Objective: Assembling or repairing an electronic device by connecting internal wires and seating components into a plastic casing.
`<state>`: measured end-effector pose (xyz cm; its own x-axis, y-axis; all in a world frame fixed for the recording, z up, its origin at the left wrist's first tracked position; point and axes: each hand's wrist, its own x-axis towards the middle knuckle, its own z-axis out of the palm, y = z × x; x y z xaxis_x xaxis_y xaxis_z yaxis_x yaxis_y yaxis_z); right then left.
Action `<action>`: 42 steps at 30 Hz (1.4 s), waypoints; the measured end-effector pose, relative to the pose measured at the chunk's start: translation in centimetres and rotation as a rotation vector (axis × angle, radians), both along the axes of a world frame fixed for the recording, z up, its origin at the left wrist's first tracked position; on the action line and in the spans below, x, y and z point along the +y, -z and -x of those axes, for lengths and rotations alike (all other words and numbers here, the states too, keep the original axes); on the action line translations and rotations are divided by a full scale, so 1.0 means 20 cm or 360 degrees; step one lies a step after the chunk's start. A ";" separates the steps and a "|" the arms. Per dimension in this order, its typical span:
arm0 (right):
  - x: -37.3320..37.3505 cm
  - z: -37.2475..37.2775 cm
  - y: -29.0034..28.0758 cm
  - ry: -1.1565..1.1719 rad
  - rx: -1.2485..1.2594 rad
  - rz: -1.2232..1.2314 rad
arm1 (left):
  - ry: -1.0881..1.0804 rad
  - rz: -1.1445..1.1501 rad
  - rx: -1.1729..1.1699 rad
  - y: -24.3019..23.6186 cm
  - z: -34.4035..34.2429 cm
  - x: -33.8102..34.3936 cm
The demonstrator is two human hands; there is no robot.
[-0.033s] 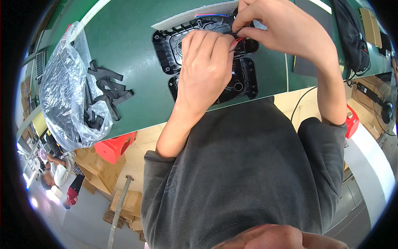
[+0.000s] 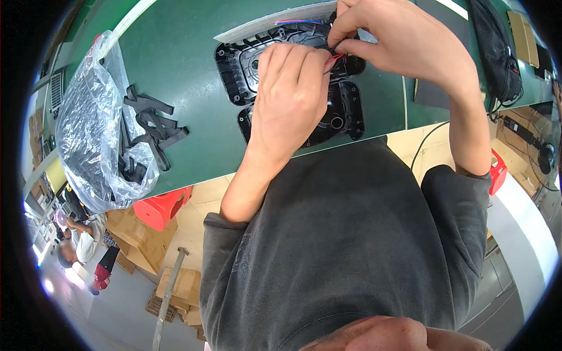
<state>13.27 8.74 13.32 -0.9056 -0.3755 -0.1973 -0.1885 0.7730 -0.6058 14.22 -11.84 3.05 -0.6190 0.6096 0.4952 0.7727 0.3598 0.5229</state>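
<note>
Two black plastic housing halves lie on the green bench, the farther housing (image 2: 230,73) showing ribs and screw posts inside, the nearer housing (image 2: 352,108) closer to my body. Over them is my left hand (image 2: 290,90), its fingers curled and closed on red wires (image 2: 333,60) whose ends are hidden. From the right comes my right hand (image 2: 389,38), thumb and forefinger pinched at a small dark piece beside those wires; I cannot make out what it is. Behind the farther housing runs a pale grey strip (image 2: 257,28), with blue and red wires (image 2: 301,21) along it.
At the left, a clear plastic bag (image 2: 88,128) lies with black straps (image 2: 155,126) spilling from it. A black mesh bag (image 2: 494,52) and a dark grey mat (image 2: 433,88) are at the right. Red stools (image 2: 161,209) stand below the bench edge. Another person (image 2: 88,243) is far left.
</note>
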 end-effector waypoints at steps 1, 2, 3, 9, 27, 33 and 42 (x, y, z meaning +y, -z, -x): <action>-0.01 0.01 -0.02 -0.0041 -0.0028 -0.0051 | -0.0001 -0.0001 0.0000 0.00 0.00 0.00; -0.02 0.02 -0.04 -0.0081 -0.0053 -0.0183 | -0.0002 0.0006 -0.0034 0.00 0.00 0.00; -0.02 0.03 -0.07 -0.0099 -0.0064 -0.0251 | 0.0005 0.0037 -0.0065 0.00 0.00 0.00; 0.02 0.02 -0.03 0.0044 -0.0389 -0.0190 | 0.0097 -0.0039 -0.0290 -0.04 -0.01 -0.01; 0.09 -0.07 0.19 0.0067 -0.0508 0.0596 | 0.0068 -0.0304 -0.0190 0.06 0.00 -0.01; 0.11 -0.07 0.24 0.0079 -0.0452 0.0478 | 0.0098 -0.0341 -0.0232 0.03 0.01 -0.01; 0.02 -0.19 0.28 0.0103 0.0304 0.0035 | 0.0125 -0.0300 -0.0334 -0.03 0.03 -0.03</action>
<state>17.08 9.05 7.76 -0.9480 -0.3180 -0.0117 -0.2524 0.7740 -0.5807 13.66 -12.37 3.61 -0.6743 0.5691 0.4706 0.6624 0.1844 0.7261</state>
